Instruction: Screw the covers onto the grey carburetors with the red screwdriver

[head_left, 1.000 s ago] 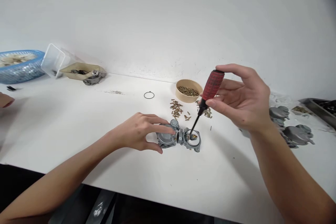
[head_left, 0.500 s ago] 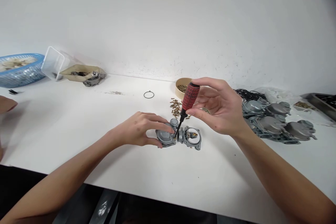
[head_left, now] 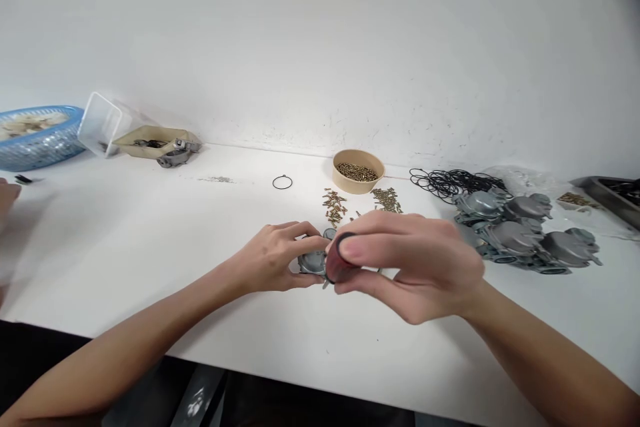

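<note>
A grey metal carburetor (head_left: 313, 263) lies on the white table in front of me. My left hand (head_left: 283, 257) grips it from the left, thumb at the near side and fingers over the top. Closed around the red and black handle of a screwdriver (head_left: 340, 263), my right hand (head_left: 410, 263) is just right of the carburetor. The handle's end points up toward me, and its shaft and tip are hidden beneath it. Most of the open carburetor part on the right is covered by my right hand. Brass screws (head_left: 334, 207) lie loose just beyond.
A round tan tub (head_left: 357, 181) holds many small brass pieces, with more small pieces (head_left: 387, 200) near it. Black rubber rings (head_left: 445, 181) and several carburetors (head_left: 525, 230) are at the right. One black ring (head_left: 283, 182) lies alone. A blue basket (head_left: 43, 147) and another person's hand (head_left: 7, 200) are at left.
My right hand has moved lower and nearer, tipping the screwdriver handle up toward me. The tub and small brass pieces behind it have come into view. My left hand stays on the carburetor.
</note>
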`<state>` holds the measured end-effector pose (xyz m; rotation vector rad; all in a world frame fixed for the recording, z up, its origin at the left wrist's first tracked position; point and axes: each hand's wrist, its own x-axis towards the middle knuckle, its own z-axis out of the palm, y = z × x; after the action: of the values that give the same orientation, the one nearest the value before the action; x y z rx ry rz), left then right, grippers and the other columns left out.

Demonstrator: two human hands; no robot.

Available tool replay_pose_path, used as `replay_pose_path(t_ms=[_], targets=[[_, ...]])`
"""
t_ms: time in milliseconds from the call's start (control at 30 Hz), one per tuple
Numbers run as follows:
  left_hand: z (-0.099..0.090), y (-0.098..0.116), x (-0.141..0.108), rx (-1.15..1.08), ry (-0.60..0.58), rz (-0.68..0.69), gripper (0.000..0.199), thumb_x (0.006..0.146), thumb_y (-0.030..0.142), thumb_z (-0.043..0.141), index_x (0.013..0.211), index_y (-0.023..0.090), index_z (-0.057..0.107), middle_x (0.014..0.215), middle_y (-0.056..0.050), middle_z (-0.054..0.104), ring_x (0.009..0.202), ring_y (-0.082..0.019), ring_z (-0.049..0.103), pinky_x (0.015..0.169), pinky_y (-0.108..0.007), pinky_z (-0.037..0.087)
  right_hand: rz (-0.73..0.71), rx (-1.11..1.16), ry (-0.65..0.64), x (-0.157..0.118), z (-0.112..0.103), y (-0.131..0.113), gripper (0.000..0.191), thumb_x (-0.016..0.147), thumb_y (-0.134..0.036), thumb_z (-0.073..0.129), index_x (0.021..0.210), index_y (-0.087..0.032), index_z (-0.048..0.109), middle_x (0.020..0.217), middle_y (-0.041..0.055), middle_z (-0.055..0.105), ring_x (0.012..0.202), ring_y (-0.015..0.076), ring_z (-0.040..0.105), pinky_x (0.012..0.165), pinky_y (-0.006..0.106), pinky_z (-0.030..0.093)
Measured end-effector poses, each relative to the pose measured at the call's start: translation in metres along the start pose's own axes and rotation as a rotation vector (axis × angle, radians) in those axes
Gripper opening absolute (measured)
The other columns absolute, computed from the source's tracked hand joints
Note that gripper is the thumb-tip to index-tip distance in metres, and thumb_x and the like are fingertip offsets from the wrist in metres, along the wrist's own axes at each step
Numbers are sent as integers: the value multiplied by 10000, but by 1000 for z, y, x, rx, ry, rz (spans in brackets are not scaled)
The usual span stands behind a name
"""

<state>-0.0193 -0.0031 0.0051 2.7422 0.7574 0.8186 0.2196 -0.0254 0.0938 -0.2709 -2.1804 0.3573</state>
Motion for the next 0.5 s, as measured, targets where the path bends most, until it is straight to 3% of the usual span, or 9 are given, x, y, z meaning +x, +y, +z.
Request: replay_pose_path(t_ms=[67, 200, 267, 500], targets=[[3, 0, 0, -8, -4, -27, 333, 907, 398, 726, 1192, 241, 653, 1014, -35, 717, 704, -150, 661, 552, -250, 474, 2, 1, 8, 0, 2, -2, 326, 877, -11, 714, 1131, -215, 697, 962, 39, 775, 793, 124, 754, 716, 221, 663], [4, -2, 0, -2, 4, -25, 389, 895, 398, 734, 1239, 248, 633, 1046, -49, 713, 792, -181, 695, 635, -277, 532, -60, 98, 163, 1, -2, 9, 609, 800, 33, 750, 1335, -230, 629, 907, 13, 752, 750, 160, 746, 658, 299, 674], [4, -3, 0, 1, 7, -7, 414, 907, 399, 719, 1277, 246, 613, 1107, -71, 711, 860, -202, 713, 690, -298, 557, -69, 116, 174, 2, -6, 15, 703, 755, 36, 780, 1382, -234, 611, 899, 6, 740, 736, 176, 745, 641, 320, 680], [3, -2, 3, 4, -1, -10, 448, 921, 406, 690, 1324, 235, 594, 1156, -103, 713, 931, -233, 730, 725, -317, 586, -14, 99, 141, -1, -9, 22, 685, 778, -3, 770, 1379, -297, 620, 939, 22, 754, 754, 201, 751, 658, 363, 689]])
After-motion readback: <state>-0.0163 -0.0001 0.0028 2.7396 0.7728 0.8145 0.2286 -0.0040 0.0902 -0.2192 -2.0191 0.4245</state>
